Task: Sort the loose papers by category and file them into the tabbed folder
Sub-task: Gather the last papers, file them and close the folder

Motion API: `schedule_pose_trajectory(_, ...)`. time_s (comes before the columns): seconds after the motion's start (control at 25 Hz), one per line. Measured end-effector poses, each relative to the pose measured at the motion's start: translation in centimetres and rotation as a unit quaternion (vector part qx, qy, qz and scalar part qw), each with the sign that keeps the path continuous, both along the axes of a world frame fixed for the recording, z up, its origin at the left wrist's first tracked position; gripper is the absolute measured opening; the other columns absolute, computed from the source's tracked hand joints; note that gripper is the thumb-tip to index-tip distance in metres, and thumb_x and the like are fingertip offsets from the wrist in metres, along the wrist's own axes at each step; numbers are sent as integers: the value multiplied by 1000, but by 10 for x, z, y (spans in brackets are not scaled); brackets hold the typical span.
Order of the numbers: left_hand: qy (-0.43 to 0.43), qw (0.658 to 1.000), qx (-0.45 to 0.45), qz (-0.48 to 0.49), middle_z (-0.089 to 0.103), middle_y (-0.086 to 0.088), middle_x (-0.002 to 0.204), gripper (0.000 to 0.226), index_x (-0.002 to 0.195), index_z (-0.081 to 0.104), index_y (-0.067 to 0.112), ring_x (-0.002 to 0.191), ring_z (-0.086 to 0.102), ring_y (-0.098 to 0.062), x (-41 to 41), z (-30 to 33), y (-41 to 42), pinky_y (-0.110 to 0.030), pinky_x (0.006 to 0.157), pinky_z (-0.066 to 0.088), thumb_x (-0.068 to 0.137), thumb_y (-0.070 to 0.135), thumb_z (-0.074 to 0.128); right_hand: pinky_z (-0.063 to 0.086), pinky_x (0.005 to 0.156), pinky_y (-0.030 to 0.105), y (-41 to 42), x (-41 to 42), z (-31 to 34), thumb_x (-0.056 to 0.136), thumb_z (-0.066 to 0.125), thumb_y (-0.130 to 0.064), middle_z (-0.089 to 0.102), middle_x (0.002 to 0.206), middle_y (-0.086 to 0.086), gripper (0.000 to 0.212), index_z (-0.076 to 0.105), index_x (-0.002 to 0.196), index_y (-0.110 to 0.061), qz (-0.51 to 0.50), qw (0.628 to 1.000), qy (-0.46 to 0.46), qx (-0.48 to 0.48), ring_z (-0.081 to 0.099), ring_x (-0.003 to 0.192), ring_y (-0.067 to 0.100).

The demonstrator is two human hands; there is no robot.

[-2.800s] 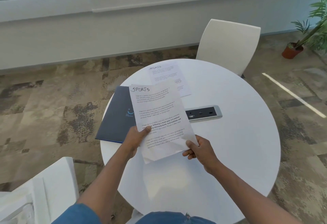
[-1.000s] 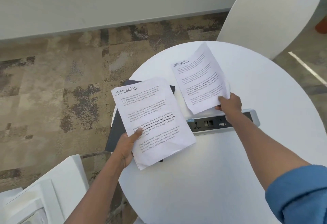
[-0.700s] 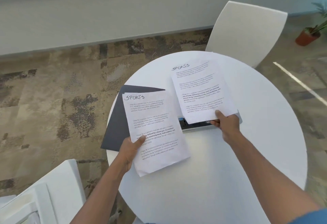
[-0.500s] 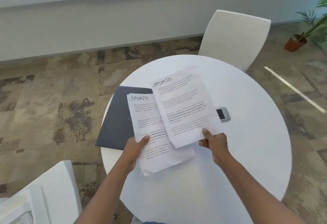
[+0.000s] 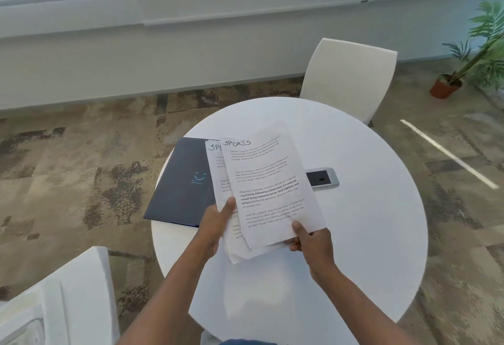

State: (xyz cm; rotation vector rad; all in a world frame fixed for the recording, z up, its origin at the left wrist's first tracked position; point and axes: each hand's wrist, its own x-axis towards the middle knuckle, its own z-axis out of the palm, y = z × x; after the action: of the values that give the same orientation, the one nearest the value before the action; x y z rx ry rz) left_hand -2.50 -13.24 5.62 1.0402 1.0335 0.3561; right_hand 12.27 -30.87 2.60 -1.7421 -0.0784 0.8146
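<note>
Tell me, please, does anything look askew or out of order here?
Only slightly: the two SPORTS sheets are not squared, the upper one fanned right over the lower sheet. The folder overhangs the table edge.

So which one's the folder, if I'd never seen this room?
Find the round white table. On its left edge, partly overhanging, lies the folder, closed and flat, just left of the sheets held in both hands. It is the only dark thing there, navy with a small pale smile mark.
</note>
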Motion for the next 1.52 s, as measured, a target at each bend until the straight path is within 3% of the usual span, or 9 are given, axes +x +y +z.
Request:
schedule_pose_trajectory(0.16, -17, 1000, -6, 23, 77, -2, 105, 33, 111, 70, 15, 97, 74, -22, -2, 1, -9, -42, 86, 57, 91, 40, 64, 59, 64, 39, -11, -10, 6, 95, 63, -23, 74, 65, 9, 7, 67, 96, -17, 19, 999, -28, -4, 65, 52, 25)
schedule_pose_trajectory(0.4, -17, 1000, -7, 17, 75, -10, 111, 31, 117, 67, 6, 100, 73, -27, -2, -7, -15, -42, 86, 57, 89, 19, 71, 50, 53, 33, -20, -19, 7, 91, 69, -23, 73, 69, 11, 16, 70, 103, -11, 56, 998, 0, 14, 62, 56, 26)
schedule_pose_trajectory(0.48, -11, 1000, 0, 15, 75, -9, 111, 31, 118, 67, 7, 99, 73, -27, -1, -7, -15, -40, 82, 58, 90, 17, 71, 52, 59, 34, -24, -12, 9, 90, 71, -30, 75, 76, 2, 18, 70, 101, -16, 36, 999, -18, 7, 61, 60, 19)
schedule_pose_trajectory(0.64, 9, 999, 24, -38, 77, -8, 105, 23, 114, 69, 10, 96, 73, -29, 0, -3, -13, -49, 90, 57, 93, 18, 67, 53, 91, 38, -32, 21, 15, 90, 71, -30, 67, 108, -9, 24, 61, 111, -25, -10, 997, -77, 19, 64, 99, 14)
schedule_pose_trajectory(0.8, 1, 994, 37, -103, 76, -5, 108, 21, 112, 70, 16, 99, 72, -28, 5, 3, -15, -51, 94, 55, 94, 24, 65, 48, 98, 34, -32, 54, 23, 83, 78, -32, 64, 122, -8, 51, 54, 126, -23, 58, 995, -71, 33, 61, 113, 11)
schedule_pose_trajectory(0.92, -15, 989, 32, -143, 74, -7, 115, 28, 120, 67, 14, 106, 70, -29, 7, 4, -16, -49, 97, 54, 95, 27, 64, 50, 95, 33, -30, 67, 34, 72, 83, -39, 70, 122, -3, 66, 55, 128, -17, 112, 989, -33, 95, 65, 114, 14)
schedule_pose_trajectory(1.12, -14, 982, 43, -181, 73, -4, 118, 29, 122, 67, 16, 112, 66, -29, 12, -1, -21, -46, 101, 51, 96, 28, 62, 57, 75, 27, -27, 59, 42, 89, 71, -9, 77, 99, -3, 20, 68, 108, -15, 83, 985, -104, 110, 73, 91, 18)
schedule_pose_trajectory(1.4, 20, 985, 100, -141, 70, 1, 110, 16, 109, 64, 31, 103, 63, -23, 20, 0, -54, -29, 79, 54, 94, 37, 63, 50, 65, 20, -42, 42, 28, 91, 69, -13, 71, 84, -5, 11, 64, 92, -23, 29, 983, -174, 57, 62, 68, -2)
schedule_pose_trajectory(1.52, 32, 976, 136, -169, 69, 4, 108, 14, 105, 62, 37, 98, 63, -18, 16, -4, -66, -21, 73, 52, 92, 42, 63, 51, 70, 22, -51, 38, 16, 90, 70, -14, 71, 92, -4, 15, 65, 104, -17, 33, 985, -165, 35, 65, 80, 3)
